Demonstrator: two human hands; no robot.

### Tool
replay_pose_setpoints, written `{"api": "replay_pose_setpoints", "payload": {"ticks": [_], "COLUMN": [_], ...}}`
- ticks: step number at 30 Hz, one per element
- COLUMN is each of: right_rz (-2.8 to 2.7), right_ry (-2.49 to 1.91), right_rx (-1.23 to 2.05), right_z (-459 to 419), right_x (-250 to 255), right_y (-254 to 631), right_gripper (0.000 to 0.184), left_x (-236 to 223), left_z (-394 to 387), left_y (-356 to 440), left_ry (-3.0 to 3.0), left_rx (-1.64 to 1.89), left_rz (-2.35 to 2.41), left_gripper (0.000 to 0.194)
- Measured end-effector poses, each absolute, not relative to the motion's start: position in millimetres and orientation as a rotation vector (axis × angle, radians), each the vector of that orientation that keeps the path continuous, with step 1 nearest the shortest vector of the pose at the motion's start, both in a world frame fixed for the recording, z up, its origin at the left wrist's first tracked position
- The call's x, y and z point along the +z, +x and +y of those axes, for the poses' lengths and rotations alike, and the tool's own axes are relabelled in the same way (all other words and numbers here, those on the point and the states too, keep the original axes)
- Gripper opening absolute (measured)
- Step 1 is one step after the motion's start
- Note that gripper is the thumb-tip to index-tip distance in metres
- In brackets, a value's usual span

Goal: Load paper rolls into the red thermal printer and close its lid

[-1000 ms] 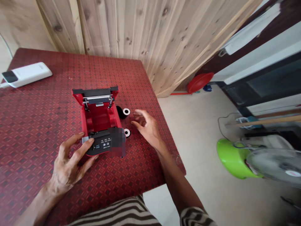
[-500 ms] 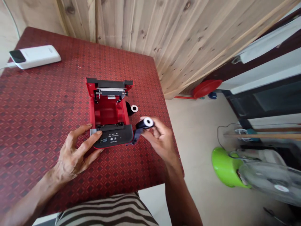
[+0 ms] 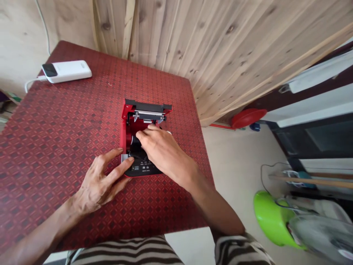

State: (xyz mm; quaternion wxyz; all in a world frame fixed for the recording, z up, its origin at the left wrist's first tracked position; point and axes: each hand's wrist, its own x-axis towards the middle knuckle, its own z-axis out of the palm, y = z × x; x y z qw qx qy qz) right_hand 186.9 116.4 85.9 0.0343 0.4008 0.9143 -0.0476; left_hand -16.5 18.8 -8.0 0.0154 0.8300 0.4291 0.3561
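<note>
A small red-and-black label printer (image 3: 143, 170) stands on the table with its lid raised and its roll compartment exposed. My left hand (image 3: 100, 180) grips its front left corner, the fingers spread along the side and the edge of the button panel. Inside the compartment lies a black roll (image 3: 135, 143) with a white core, and a loose black tail of it hangs toward the panel. My right hand (image 3: 162, 147) reaches over from the right, its fingers closed on the roll; the fingertips are partly hidden. Behind that hand only the white end of a second roll (image 3: 169, 132) shows.
A white power bank (image 3: 68, 71) with a cable lies at the far left of the red patterned table (image 3: 91, 114). Wood panelling (image 3: 171, 40) rises behind the table. On the floor to the right are a green bin-like container (image 3: 271, 217) and a fan (image 3: 322, 235).
My right hand has carried the black roll leftward from beside the printer into its open compartment. My left hand stays on the printer's corner. The whole view has shifted slightly.
</note>
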Motion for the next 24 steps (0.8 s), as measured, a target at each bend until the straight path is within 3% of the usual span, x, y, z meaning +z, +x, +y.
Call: {"api": "replay_pose_setpoints", "payload": {"ticks": [11,16,24], "right_rz": [2.760,3.020,3.279], "right_ry": [1.252,1.149,1.139], "right_rx": [-0.216,-0.489,-0.917], "right_z": [131,117,98], "right_x": [72,91,75], "right_y": [186,209,234], "right_gripper": [0.023,0.035,0.014], "left_x": [-10,-12,20], "left_z": [17,16,29], "left_y": [-18,-19,-25], "left_ry": [2.556,2.566,2.460], "left_rx": [1.073,1.064,1.062], "left_rz": [1.326,1.318,1.277], "left_gripper": [0.077,0.080,0.069]}}
